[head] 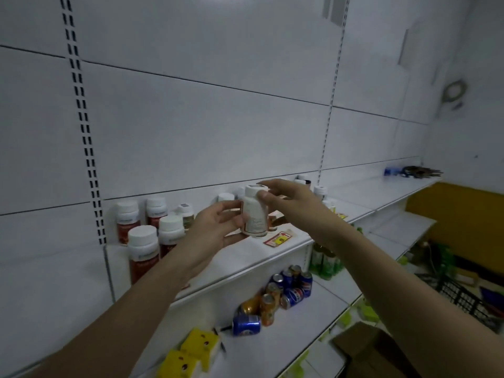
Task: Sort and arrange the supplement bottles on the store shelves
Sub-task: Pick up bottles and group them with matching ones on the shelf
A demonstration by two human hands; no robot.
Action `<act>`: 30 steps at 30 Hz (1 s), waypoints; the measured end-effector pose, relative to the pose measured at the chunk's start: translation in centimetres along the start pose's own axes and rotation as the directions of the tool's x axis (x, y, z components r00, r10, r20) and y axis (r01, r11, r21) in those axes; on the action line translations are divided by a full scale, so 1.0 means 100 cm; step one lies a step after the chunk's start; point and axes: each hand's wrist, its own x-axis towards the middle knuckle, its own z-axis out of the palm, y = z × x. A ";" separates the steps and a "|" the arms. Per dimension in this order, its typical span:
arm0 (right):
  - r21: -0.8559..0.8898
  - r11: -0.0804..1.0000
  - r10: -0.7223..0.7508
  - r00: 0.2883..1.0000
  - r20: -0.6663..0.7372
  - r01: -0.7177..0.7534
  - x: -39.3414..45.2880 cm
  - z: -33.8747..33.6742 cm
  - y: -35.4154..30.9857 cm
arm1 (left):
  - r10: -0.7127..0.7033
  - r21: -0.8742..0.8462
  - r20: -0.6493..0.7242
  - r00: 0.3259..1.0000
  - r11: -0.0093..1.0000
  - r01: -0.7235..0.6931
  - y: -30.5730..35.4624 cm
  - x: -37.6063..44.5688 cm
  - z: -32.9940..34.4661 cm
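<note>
The left hand (215, 227) grasped a white-capped bottle (255, 214) above the shelf (272, 257); the right hand (283, 199), seemingly released, touched its cap.

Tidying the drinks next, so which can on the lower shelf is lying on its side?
The blue can at the front of the cluster, nearest the yellow boxes; it lies flat, the others mostly stand.
</note>
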 end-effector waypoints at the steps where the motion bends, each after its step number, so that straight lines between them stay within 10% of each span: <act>1: -0.015 1.000 -0.004 1.000 -0.015 0.004 0.010 -0.007 0.006 | 0.007 0.005 0.005 1.000 1.000 -0.007 -0.004 0.013 0.003; 11: -0.044 0.999 0.014 0.991 -0.135 -0.020 0.104 -0.066 0.081 | 0.100 0.355 -0.238 0.966 0.935 -0.009 -0.068 0.112 0.012; 30: 0.227 0.967 0.091 0.987 0.133 -0.120 0.175 -0.110 0.238 | -0.040 0.874 -0.469 0.883 0.127 0.470 -0.147 0.135 0.036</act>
